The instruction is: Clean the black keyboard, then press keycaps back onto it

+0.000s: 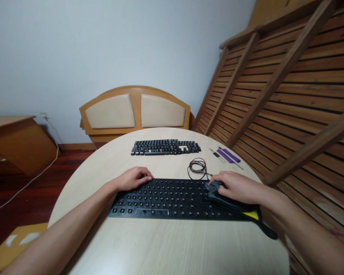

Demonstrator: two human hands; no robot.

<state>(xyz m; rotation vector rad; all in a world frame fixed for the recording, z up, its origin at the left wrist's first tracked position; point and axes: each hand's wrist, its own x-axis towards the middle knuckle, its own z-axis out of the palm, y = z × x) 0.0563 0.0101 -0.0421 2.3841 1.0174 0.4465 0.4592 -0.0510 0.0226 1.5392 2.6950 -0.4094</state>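
At the right end of the keyboard base (160, 198), the right hand (232, 186) has its grip clenched around a dark cloth-like bundle (215, 191); over at the far-left corner, the left hand (135, 178) touches down, grip clenched or loose, can't tell! Every visible socket is bare; keycaps (151, 146) sit in rows toward the tabletop (160, 248)'s far edge, none refitted. Cable (195, 168) and purple tools (228, 155) crowd the far right; open room lies in front.

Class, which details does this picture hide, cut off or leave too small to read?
In the head view:
Keyboard base, part of its right side: covered by the dark item and right hand.
Loose keycaps: any lettering is too small.
Brown box, lower left: cut off by the picture's edge.
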